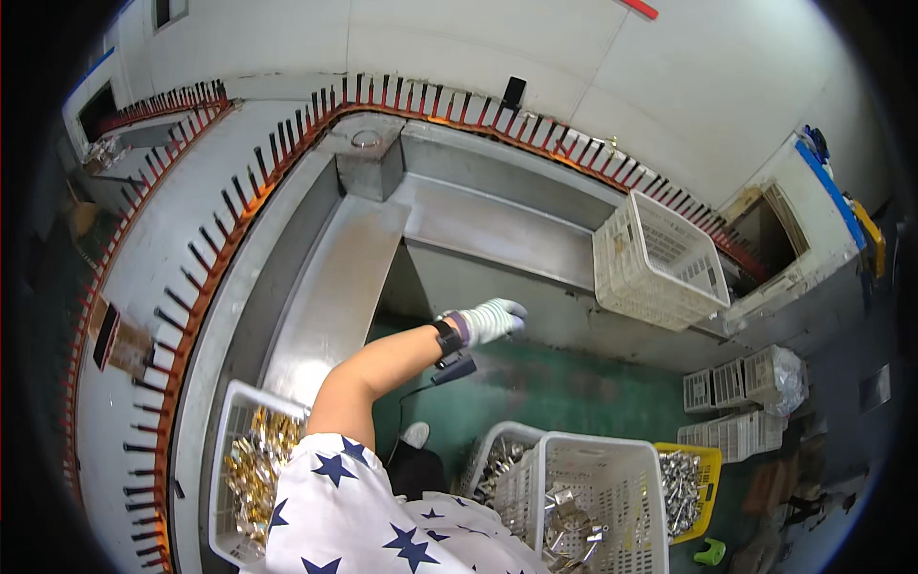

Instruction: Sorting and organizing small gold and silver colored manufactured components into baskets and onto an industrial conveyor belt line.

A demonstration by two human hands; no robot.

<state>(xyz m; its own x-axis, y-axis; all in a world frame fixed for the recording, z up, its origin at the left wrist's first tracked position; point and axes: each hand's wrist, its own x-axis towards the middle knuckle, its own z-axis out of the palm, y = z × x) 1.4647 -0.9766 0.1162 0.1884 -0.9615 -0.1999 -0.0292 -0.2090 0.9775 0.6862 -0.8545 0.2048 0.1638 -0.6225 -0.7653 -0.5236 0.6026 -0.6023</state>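
Though outstretched, left hand [490,320] apart from white basket [658,262]

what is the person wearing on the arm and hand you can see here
One arm shows. The hand wears a white knit glove with a purple cuff. A black wrist strap carries a small dark device with a thin cable. The short sleeve is white with navy stars.

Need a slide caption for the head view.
Gloved left hand reaches out over the steel bench, white crates of metal parts below.
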